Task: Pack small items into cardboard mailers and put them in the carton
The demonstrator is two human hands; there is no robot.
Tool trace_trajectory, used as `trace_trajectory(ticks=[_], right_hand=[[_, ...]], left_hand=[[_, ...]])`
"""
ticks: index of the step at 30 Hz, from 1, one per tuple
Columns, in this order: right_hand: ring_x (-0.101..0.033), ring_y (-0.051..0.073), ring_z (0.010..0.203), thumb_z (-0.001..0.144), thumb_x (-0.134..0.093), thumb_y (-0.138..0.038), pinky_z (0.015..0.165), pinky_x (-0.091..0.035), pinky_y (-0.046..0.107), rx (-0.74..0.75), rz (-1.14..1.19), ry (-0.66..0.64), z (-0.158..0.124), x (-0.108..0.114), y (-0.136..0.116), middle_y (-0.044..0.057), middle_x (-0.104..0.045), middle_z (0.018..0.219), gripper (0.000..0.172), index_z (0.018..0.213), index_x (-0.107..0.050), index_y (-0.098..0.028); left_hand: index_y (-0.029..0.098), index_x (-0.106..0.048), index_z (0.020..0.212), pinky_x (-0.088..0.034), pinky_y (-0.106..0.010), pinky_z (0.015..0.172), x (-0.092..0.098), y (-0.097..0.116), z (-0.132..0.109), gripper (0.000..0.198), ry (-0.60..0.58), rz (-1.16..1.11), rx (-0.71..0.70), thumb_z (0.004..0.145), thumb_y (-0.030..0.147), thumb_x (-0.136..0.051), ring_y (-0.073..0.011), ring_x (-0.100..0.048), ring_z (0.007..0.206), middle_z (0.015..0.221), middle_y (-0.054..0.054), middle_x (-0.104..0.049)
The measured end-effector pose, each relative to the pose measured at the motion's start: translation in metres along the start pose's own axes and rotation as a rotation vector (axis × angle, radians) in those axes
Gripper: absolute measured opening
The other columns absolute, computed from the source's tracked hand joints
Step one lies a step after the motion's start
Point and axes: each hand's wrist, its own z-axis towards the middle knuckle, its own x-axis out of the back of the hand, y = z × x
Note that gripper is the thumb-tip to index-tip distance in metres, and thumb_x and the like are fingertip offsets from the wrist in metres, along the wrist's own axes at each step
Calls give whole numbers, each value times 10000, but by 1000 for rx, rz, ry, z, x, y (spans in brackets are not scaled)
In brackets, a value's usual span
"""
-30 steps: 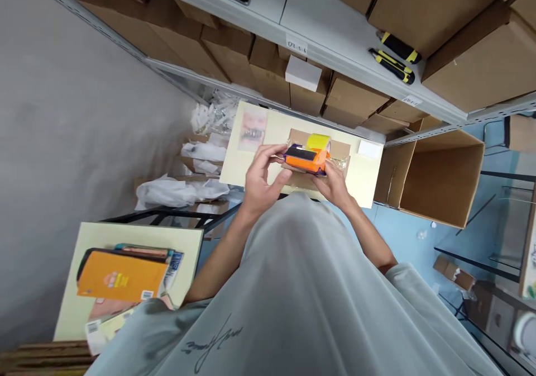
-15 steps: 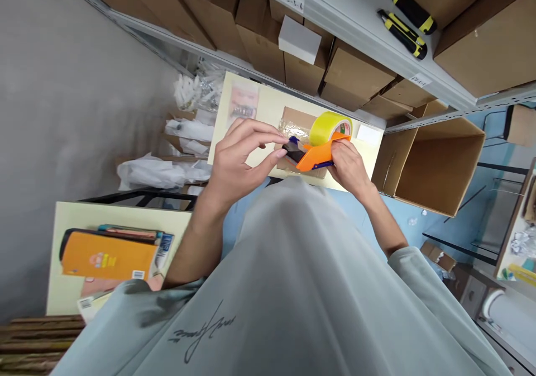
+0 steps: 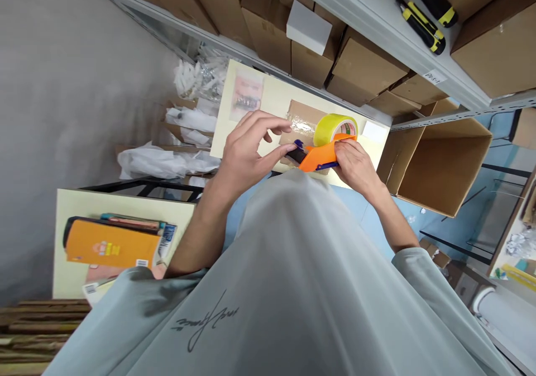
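Gripping orange tape dispenser [image 3: 321, 156] by one end, right hand [image 3: 355, 165] sits right of parcel [image 3: 304, 120]; dispenser overlaps parcel's near side in view, long axis roughly left-right; left hand [image 3: 250, 148], left of parcel, spread, thumb by dark end, contact unclear

Wears a loose, pale grey-green T-shirt [image 3: 301, 275] of thin fabric, falling in long soft folds. Carries thin, dark, slanted handwriting-style script [image 3: 207, 319] on the near left of the front; can't be read for sure. Has a wide short left sleeve [image 3: 167, 292], creased and shadowed, and a smoother short right sleeve [image 3: 422, 275]. Shows bare left forearm [image 3: 201, 225], right forearm [image 3: 393, 219], left hand [image 3: 249, 150] and right hand [image 3: 357, 166].
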Motion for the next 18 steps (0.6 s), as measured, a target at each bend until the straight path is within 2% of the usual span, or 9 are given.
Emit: trace_trajectory(ticks=[3, 5, 11, 14, 18], right_hand=[[-763, 323, 1197, 1198, -463, -257, 1198, -623, 614, -17, 15, -33, 2, 1, 0, 148, -817, 1256, 298, 1384, -693, -217], [-762, 326, 1208, 1202, -475, -279, 1204, -618, 618, -27, 19, -38, 5, 2, 1, 151, -814, 1270, 288, 1387, -687, -220], [-772, 335, 1189, 1198, -524, -361, 1190, -619, 616, -35, 27, -62, 12, 1, -2, 145, -820, 1260, 261, 1353, -688, -232], [-772, 341, 1190, 1200, -514, -408, 1196, -606, 607, -53, 36, -138, 12, 3, -8, 144, -822, 1233, 292, 1335, -699, -227], [-784, 334, 1101, 1201, -519, -462, 1142, -618, 551, -75, 11, -289, 5, 16, -13, 122, -817, 1066, 299, 1211, -704, -228]], left_hand=[[291, -812, 1081, -644, -473, 946, 2, -4, 0, 246, -43, -19, -4, 1084, 533, -768, -272, -760, 1034, 1072, -67, -813], [303, -811, 1011, -641, -488, 940, 2, -5, -1, 257, -45, -29, -11, 1107, 528, -731, -272, -765, 993, 1008, -56, -812], [304, -808, 982, -630, -482, 931, 4, -9, -12, 363, -22, 3, 12, 1152, 565, -622, -265, -770, 956, 966, -52, -819], [293, -806, 977, -626, -475, 925, 3, -16, -17, 401, -18, 3, 34, 1152, 594, -607, -263, -766, 941, 955, -51, -820], [272, -801, 960, -634, -421, 912, 0, -29, -23, 401, -27, -39, 59, 1145, 586, -635, -242, -762, 920, 939, -55, -827]])
